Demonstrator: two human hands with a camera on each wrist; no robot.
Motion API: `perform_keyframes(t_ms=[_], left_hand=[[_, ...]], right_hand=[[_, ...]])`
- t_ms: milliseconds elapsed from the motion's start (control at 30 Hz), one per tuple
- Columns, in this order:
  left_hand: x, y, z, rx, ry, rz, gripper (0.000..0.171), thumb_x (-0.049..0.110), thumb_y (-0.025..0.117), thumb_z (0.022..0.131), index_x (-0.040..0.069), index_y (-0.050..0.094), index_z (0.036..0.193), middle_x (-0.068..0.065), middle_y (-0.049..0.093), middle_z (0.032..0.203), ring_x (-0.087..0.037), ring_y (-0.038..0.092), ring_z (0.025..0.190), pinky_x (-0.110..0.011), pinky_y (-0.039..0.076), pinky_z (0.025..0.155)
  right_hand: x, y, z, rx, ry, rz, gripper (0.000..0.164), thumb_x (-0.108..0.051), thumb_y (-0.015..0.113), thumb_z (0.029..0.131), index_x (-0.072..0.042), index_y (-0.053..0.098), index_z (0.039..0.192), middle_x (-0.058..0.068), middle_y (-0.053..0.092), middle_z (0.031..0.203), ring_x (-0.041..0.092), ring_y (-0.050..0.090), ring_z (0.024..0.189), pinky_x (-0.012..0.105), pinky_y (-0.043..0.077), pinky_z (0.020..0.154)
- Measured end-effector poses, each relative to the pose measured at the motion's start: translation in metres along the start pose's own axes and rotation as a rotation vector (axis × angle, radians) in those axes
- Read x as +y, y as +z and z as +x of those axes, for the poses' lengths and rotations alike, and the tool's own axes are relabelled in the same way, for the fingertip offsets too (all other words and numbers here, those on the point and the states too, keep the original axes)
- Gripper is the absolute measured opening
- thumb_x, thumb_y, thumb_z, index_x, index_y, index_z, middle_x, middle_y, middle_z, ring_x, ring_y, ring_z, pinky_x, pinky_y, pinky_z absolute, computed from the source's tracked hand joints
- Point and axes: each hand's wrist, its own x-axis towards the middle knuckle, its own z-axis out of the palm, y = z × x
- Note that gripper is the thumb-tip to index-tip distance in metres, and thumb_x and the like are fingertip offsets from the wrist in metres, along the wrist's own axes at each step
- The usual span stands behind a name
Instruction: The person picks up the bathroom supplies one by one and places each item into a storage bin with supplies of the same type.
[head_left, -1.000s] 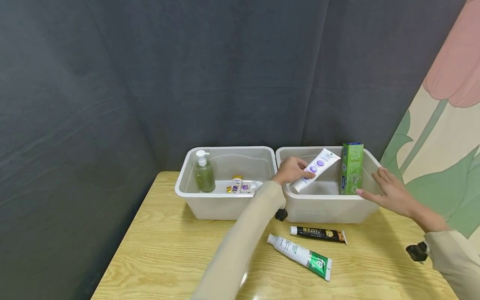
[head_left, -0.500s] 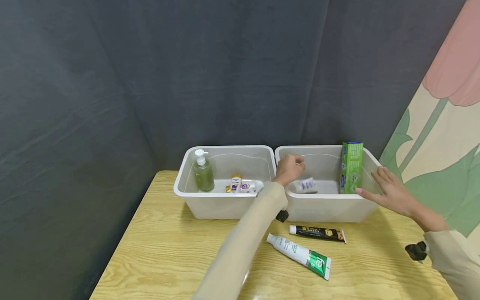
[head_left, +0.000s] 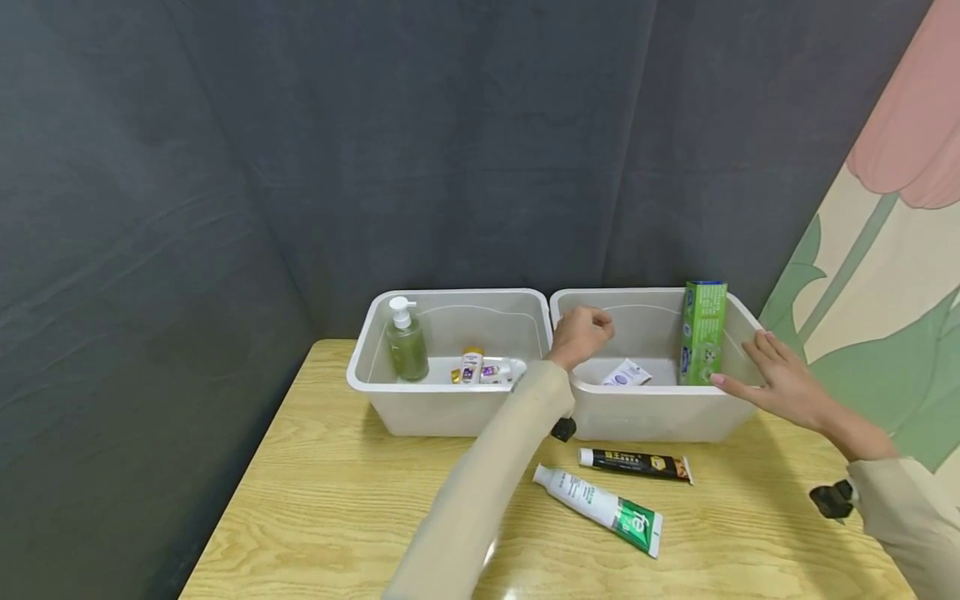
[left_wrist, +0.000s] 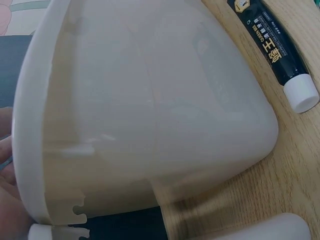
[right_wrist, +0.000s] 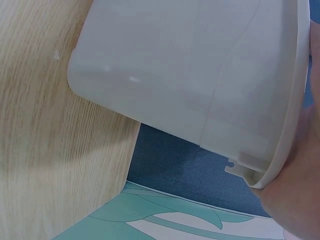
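Note:
Above the left rim of the right-hand white bin [head_left: 645,417], my left hand [head_left: 579,335] hangs with its fingers loosely curled and nothing in them. A white tube with purple print [head_left: 627,372] lies on that bin's floor, partly hidden by the front wall. My right hand [head_left: 787,385] rests on the bin's front right corner, thumb and fingers spread along the rim. A tall green box [head_left: 703,333] stands inside, close to the right hand. In the right wrist view, the palm [right_wrist: 295,195] is against the bin's corner.
A second white bin [head_left: 435,412] adjoins on the left, holding a green pump bottle [head_left: 407,346] and small bottles [head_left: 472,367]. On the wooden table [head_left: 322,500] in front lie a black tube [head_left: 636,464] and a white-and-green tube [head_left: 600,508]. A dark curtain [head_left: 450,150] hangs behind.
My left hand has let go of the white tube with purple print, which dropped and came to lie on the right bin's floor. The right hand has stayed on the rim.

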Motion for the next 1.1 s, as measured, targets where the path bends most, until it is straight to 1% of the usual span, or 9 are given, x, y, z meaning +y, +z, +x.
perform_keyframes(t_ms=[200,300,400,600,733,867,967,1100], left_hand=[[-0.003,0.002,0.001,-0.031,0.007,-0.066,0.02,0.015,0.066,0.094,0.013,0.077,0.11,0.004,0.073,0.104,-0.007,0.065,0.089,-0.016,0.046,0.075],[-0.004,0.002,0.001,-0.054,0.013,-0.106,0.02,0.015,0.066,0.094,0.011,0.077,0.111,0.003,0.073,0.104,-0.007,0.065,0.089,-0.016,0.047,0.073],[-0.004,0.001,0.001,-0.077,0.035,-0.127,0.02,0.014,0.066,0.095,0.01,0.076,0.111,0.001,0.073,0.106,-0.008,0.066,0.091,-0.016,0.047,0.074],[-0.002,-0.002,-0.001,-0.086,0.064,-0.128,0.021,0.015,0.066,0.095,0.009,0.076,0.113,0.0,0.073,0.107,-0.008,0.066,0.096,-0.014,0.045,0.077],[-0.001,-0.004,-0.002,-0.089,0.088,-0.123,0.022,0.013,0.065,0.095,0.006,0.075,0.113,-0.002,0.073,0.108,-0.01,0.065,0.1,-0.013,0.044,0.08],[0.001,-0.006,-0.004,-0.092,0.086,-0.137,0.022,0.014,0.066,0.095,0.007,0.075,0.113,-0.002,0.073,0.109,-0.009,0.065,0.1,-0.013,0.044,0.08],[0.003,-0.007,-0.005,-0.1,0.069,-0.18,0.021,0.014,0.065,0.096,0.007,0.075,0.113,-0.003,0.072,0.11,-0.01,0.068,0.091,-0.014,0.048,0.072],[0.005,-0.009,-0.007,-0.105,0.056,-0.25,0.021,0.014,0.064,0.097,0.007,0.074,0.114,-0.004,0.071,0.111,-0.011,0.068,0.072,-0.015,0.05,0.061]], right_hand=[[-0.002,-0.001,0.0,-0.013,0.006,-0.008,0.088,-0.037,0.061,0.096,0.024,0.02,0.144,0.048,0.003,0.149,0.054,-0.006,0.143,0.064,-0.004,0.112],[-0.002,-0.001,0.0,-0.015,0.005,-0.009,0.088,-0.037,0.061,0.096,0.024,0.02,0.144,0.048,0.003,0.149,0.054,-0.006,0.143,0.064,-0.003,0.112],[-0.002,-0.001,0.001,-0.018,0.006,-0.007,0.088,-0.037,0.061,0.096,0.024,0.019,0.144,0.048,0.002,0.149,0.054,-0.007,0.142,0.065,-0.004,0.112],[0.0,-0.001,0.001,-0.021,0.002,0.002,0.088,-0.037,0.06,0.097,0.024,0.018,0.144,0.048,0.0,0.149,0.054,-0.007,0.142,0.065,-0.004,0.112],[0.0,-0.001,0.001,-0.024,0.003,0.0,0.088,-0.036,0.06,0.096,0.024,0.018,0.144,0.048,0.001,0.149,0.054,-0.007,0.142,0.065,-0.004,0.111],[0.0,-0.001,0.001,-0.029,0.01,0.001,0.089,-0.037,0.06,0.096,0.023,0.017,0.145,0.047,0.001,0.149,0.054,-0.008,0.142,0.065,-0.005,0.111],[0.0,0.0,0.001,-0.028,0.01,0.003,0.088,-0.037,0.06,0.097,0.023,0.017,0.145,0.047,0.0,0.149,0.054,-0.008,0.142,0.065,-0.005,0.111],[0.0,0.0,0.001,-0.023,0.008,0.004,0.089,-0.036,0.06,0.096,0.024,0.017,0.145,0.047,-0.001,0.149,0.053,-0.009,0.143,0.065,-0.005,0.111]])
